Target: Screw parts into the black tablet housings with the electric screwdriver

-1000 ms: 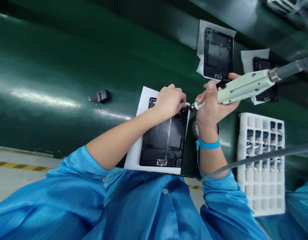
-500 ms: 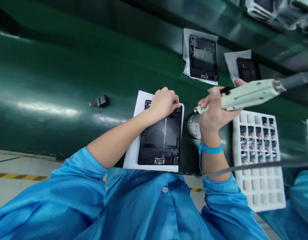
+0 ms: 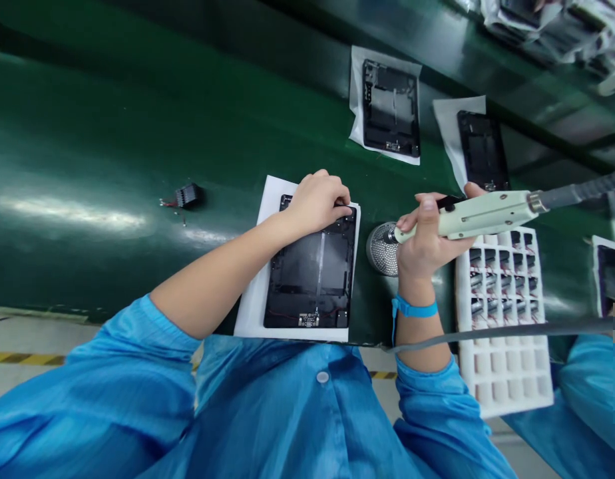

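A black device panel [image 3: 312, 273] lies on a white sheet [image 3: 252, 299] on the green belt in front of me. My left hand [image 3: 317, 199] rests on the panel's far edge, fingers curled down and pressed on its corner. My right hand [image 3: 424, 243] is closed round a pale electric screwdriver [image 3: 482, 214], whose tip points down over a round silver screw dish [image 3: 382, 249] to the right of the panel. A grey hose runs off the tool's back end to the right.
A white foam tray [image 3: 507, 359] with small wired parts in several cells stands at the right. Two more black panels [image 3: 390, 106] [image 3: 480, 150] on white sheets lie farther along the belt. A small black connector [image 3: 186, 195] sits at the left. A grey cable [image 3: 512, 329] crosses the tray.
My right hand has carried the screwdriver away from the panel's far right corner, rightward and down, to over the screw dish. My left hand has stayed on the panel.
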`<state>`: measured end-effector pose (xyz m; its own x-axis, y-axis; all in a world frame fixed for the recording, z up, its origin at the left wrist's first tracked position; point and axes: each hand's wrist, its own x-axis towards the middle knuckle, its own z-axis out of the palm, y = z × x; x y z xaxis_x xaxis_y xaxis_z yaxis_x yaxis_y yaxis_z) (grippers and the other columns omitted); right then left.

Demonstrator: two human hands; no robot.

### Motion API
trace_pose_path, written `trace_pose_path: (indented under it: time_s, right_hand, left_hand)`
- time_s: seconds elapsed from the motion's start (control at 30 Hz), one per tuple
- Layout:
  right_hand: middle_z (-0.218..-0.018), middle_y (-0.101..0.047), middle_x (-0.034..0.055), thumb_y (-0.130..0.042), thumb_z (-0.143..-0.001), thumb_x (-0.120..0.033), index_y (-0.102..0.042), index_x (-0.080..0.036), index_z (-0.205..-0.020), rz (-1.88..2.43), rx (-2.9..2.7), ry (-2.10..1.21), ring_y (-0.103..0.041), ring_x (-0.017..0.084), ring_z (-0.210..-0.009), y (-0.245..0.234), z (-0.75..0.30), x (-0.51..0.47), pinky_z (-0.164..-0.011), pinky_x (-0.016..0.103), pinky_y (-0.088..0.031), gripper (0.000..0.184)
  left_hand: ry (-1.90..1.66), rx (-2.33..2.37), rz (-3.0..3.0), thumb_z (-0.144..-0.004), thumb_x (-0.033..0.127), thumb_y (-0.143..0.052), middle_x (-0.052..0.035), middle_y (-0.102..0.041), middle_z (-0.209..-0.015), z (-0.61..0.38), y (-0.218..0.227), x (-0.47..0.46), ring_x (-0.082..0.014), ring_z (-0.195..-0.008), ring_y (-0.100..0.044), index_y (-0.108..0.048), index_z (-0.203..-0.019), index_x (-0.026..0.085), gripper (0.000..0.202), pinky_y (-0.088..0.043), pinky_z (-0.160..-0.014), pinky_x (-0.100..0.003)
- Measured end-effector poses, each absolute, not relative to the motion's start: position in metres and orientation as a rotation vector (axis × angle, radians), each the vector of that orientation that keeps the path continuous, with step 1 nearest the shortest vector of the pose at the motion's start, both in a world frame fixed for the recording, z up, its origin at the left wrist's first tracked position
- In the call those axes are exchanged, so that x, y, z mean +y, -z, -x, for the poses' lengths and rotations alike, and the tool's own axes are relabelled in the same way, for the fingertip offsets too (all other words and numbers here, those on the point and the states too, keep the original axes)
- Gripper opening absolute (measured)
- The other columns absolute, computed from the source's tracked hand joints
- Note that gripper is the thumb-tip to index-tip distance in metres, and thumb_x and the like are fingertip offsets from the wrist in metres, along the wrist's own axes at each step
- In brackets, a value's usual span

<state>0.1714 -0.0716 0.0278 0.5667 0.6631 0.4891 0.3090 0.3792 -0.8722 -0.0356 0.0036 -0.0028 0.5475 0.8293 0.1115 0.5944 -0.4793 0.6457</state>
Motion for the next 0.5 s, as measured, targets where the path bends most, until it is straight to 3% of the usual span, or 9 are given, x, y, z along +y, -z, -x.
trace_pose_path:
  time_s: [0.5]
  right_hand:
    - [-0.09, -0.065, -0.0085, -0.09, -0.092, -0.065, -0.06, -0.033, -0.14, 1.223, -1.009, -0.253, -0.045, 0.008, -0.049, -0.0212, -0.1678, -0.0727, -0.048, 0.029, -0.049, 0.065]
  left_hand:
    - [-0.583, 1.135, -2.222, -0.106, 0.028, -0.084, -0.0101, -0.087, -0.108, 0.0346, 0.0047, 0.0036, -0.0329, -0.114, -0.072, -0.095, -0.106, 0.028, 0.012, -0.054, -0.104, -0.05]
